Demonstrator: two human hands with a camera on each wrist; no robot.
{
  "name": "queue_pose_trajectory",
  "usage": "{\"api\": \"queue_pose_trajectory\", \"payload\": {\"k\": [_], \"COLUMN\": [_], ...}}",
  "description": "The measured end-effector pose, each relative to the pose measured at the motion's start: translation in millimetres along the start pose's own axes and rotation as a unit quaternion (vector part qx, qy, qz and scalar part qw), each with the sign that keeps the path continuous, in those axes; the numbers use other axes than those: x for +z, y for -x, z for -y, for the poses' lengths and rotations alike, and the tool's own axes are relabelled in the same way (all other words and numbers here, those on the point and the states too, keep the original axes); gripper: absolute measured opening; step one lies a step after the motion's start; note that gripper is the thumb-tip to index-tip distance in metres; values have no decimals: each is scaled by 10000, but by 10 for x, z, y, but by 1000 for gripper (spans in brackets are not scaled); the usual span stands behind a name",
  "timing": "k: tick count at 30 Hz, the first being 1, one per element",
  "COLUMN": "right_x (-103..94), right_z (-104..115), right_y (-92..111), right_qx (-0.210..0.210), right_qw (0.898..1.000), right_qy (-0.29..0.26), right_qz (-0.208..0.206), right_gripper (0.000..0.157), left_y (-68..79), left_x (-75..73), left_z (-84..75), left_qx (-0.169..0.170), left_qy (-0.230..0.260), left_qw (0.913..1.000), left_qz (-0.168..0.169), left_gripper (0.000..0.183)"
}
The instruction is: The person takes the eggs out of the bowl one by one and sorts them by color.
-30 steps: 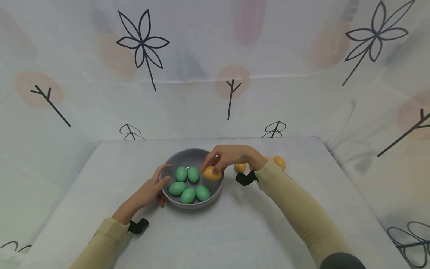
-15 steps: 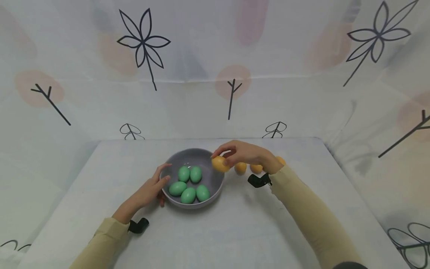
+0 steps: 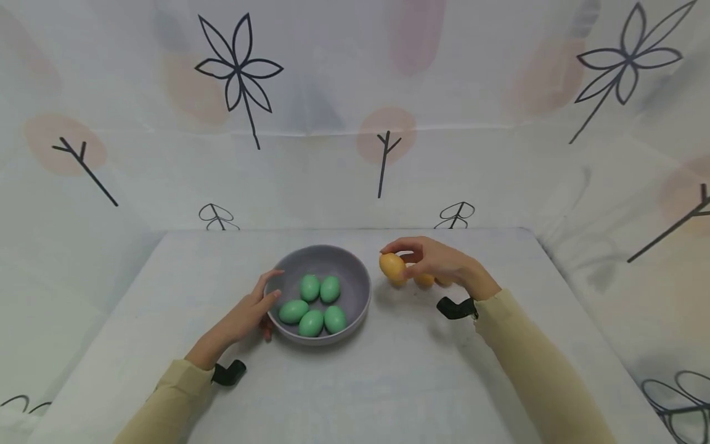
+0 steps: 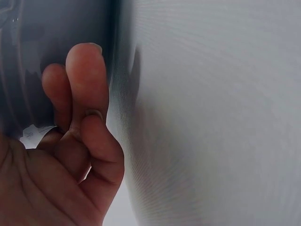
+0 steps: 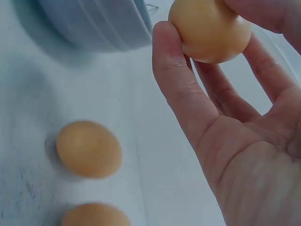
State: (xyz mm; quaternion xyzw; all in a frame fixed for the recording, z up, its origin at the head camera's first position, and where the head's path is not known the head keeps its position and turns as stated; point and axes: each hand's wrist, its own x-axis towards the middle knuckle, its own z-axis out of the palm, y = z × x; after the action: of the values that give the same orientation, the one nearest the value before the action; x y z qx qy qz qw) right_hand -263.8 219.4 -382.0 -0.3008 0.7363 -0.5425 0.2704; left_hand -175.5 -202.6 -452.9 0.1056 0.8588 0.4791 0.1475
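Observation:
My left hand (image 3: 249,314) grips the left side of a grey bowl (image 3: 355,271), fingertips at its rim and other fingers against the outer wall. In the left wrist view, curled fingers (image 4: 87,80) lie along the bowl's dark wall. Several green eggs (image 3: 293,311) lie in the bowl. To the right of it, my right hand (image 3: 438,259) pinches a yellow-orange egg (image 3: 391,266) between thumb and fingers. The right wrist view shows this egg (image 5: 211,35) held above the table, with other eggs lower down.
More yellow-orange eggs (image 3: 424,280) lie on the white table (image 3: 355,394) under and behind the right hand, partly hidden by it. Two of these eggs (image 5: 89,149) show in the right wrist view. A patterned cloth (image 3: 322,179) rises behind the table's far edge.
My right hand has carried the yellow-orange egg from over the bowl out to the right, past the rim. Two green eggs at the back have shifted slightly right. The left hand stays put.

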Motion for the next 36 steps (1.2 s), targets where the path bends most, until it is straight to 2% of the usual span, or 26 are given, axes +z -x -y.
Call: {"api": "queue_pose_trajectory", "payload": {"k": [2, 8, 10, 16, 28, 36], "right_x": [-48, -195, -244, -382, -691, -804], "right_z": [-39, -116, -153, -277, -542, -739], "right_y": [76, 313, 386, 593, 1132, 1372], "right_qx": [83, 170, 195, 316, 226, 791], "right_qw": [9997, 9971, 9961, 9924, 9828, 9662], "right_qy": [-173, -352, -341, -245, -105, 47], "right_qz": [-146, -649, -792, -1165, -1832, -2453], "right_gripper": [54, 63, 64, 69, 67, 74], "left_y": [22, 161, 137, 7, 9, -3], "left_x": [3, -33, -36, -27, -19, -21], "left_z": [-41, -341, -296, -4, 8, 15], "left_qx": [-26, 62, 35, -24, 31, 2], "left_qy": [-62, -60, -29, -15, 96, 181], "left_qw": [10000, 9999, 10000, 10000, 9999, 9998], "left_qz": [-14, 73, 89, 17, 23, 34], "left_gripper": [52, 52, 52, 53, 54, 52]}}
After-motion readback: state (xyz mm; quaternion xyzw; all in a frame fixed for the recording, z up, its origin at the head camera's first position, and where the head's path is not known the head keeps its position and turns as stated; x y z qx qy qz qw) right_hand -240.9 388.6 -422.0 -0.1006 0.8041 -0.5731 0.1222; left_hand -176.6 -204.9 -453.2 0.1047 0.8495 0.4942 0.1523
